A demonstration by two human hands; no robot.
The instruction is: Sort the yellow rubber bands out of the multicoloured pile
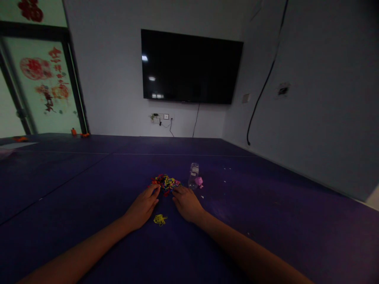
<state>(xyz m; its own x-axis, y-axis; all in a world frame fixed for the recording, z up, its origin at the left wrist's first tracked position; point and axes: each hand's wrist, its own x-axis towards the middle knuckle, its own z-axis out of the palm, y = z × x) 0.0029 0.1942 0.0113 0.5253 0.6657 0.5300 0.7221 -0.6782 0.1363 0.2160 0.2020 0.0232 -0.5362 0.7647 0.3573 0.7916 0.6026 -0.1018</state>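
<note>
A small heap of multicoloured bands or strings (166, 183) lies on the purple surface (118, 169). My left hand (144, 206) touches its left edge, with the fingers pressed together; whether they hold any strand is too small to tell. At the heap's right edge rests my right hand (186, 202), palm down with its fingers spread a little over the pieces. A separate yellow tangle (160, 219) lies nearer to me, between my forearms. Just beyond my right hand is a clear bottle (194, 175), and a pink object (199, 182) sits against its right side.
Small white scraps (202, 197) dot the surface on the right. Orange items (74, 131) stand by the door at the far left. A black television (191, 67) hangs on the back wall, and a dark cable (263, 88) hangs down the right wall.
</note>
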